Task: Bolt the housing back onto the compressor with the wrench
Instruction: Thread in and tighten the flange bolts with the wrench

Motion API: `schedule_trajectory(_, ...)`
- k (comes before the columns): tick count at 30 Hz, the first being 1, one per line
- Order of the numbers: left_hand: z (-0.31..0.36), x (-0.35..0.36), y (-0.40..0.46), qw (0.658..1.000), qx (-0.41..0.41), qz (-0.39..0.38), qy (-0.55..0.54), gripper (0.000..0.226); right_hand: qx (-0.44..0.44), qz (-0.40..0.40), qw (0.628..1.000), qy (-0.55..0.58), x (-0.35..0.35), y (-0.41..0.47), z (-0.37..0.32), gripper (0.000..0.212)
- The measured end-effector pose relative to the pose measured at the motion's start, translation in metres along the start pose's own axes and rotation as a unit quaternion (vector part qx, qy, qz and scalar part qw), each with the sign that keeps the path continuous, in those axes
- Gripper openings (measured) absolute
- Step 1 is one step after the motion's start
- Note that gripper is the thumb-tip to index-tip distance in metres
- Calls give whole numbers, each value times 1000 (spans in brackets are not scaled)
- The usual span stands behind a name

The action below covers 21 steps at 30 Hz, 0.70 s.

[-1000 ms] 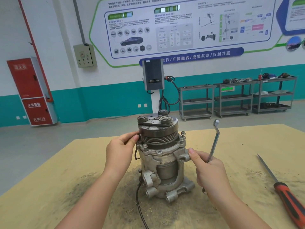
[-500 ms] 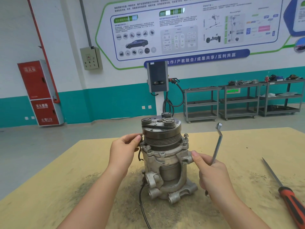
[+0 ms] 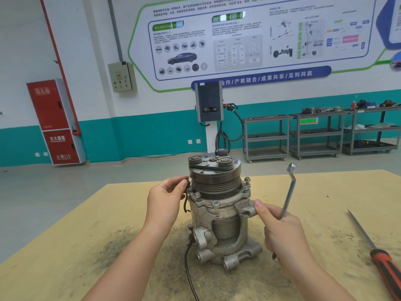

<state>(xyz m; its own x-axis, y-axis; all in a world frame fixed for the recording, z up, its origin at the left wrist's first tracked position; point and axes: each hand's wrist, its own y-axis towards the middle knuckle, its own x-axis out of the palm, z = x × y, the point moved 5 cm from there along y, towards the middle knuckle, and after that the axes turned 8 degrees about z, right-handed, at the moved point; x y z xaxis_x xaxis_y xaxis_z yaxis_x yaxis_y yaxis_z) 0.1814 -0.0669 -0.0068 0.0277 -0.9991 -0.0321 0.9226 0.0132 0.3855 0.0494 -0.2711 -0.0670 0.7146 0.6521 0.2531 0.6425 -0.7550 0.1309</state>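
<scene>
Little changed since a moment ago apart from a head tilt that lowers everything in view; both hands hold as before. Left hand point(image 3: 166, 197) pinching a bolt point(image 3: 188, 183) at the upper left rim of the housing point(image 3: 219, 205), likely starting it by finger. Right hand point(image 3: 282, 230) curled round the wrench point(image 3: 288, 192), thumb pressed against a housing lug, ring end pointing up and unused. Compressor point(image 3: 219, 213) standing upright mid-worktop point(image 3: 86, 235), pulley on top, other bolts point(image 3: 246, 183) proud of the flange, so tightening seemingly still ahead. Next: seat the thread squarely, then drop the ring end over the head. Ample swing room on every side; worktop edges well away. Screwdriver point(image 3: 377, 253) lying well apart at right, a black cable point(image 3: 187, 268) trailing toward the near edge.
</scene>
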Motion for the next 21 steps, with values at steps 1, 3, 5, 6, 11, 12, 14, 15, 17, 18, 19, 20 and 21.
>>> schedule_trajectory(1, 0, 0, 0, 1000, 10, 1, 7, 18, -1, -2, 1000, 0, 0, 0, 0, 22)
schedule_trajectory(3, 0, 0, -3, 1000, 26, -6, 5, 28, -5, -4, 1000, -3, 0, 0, 0, 22)
schedule_trajectory(5, -7, 3, -11, 998, 26, -62, -16, 67, -17, -3, 1000, -4, 0, 1, -3, 14)
schedule_trajectory(6, -12, 5, -17, 994, 21, -103, -24, 80, -28, 1, 1000, -5, -1, 2, -6, 9)
schedule_trajectory(11, -36, 12, -34, 988, 10, -136, -78, 66, -86, -25, 996, -21, 5, 0, -18, 14)
schedule_trajectory(12, -37, 13, -35, 988, 13, -119, -100, 67, -94, -22, 995, -31, 7, -2, -19, 16)
schedule_trajectory(14, -38, 15, -41, 987, 22, -97, -124, 66, -102, 2, 994, -47, 10, -3, -19, 18)
schedule_trajectory(15, -39, 17, -42, 988, 24, -85, -128, 61, -103, 10, 994, -43, 12, -3, -20, 19)
schedule_trajectory(17, -41, 20, -44, 989, 29, -66, -131, 49, -106, -2, 994, -15, 18, -6, -22, 30)
schedule_trajectory(18, -42, 21, -44, 989, 26, -56, -136, 45, -109, -16, 994, -5, 22, -9, -22, 45)
schedule_trajectory(19, -42, 22, -44, 989, 23, -46, -141, 42, -112, -29, 993, -4, 25, -12, -22, 67)
schedule_trajectory(20, -42, 23, -43, 989, 22, -39, -144, 40, -112, -38, 993, -11, 27, -13, -20, 88)
schedule_trajectory(21, -41, 24, -43, 988, 23, -37, -148, 39, -110, -47, 993, -21, 28, -13, -19, 107)
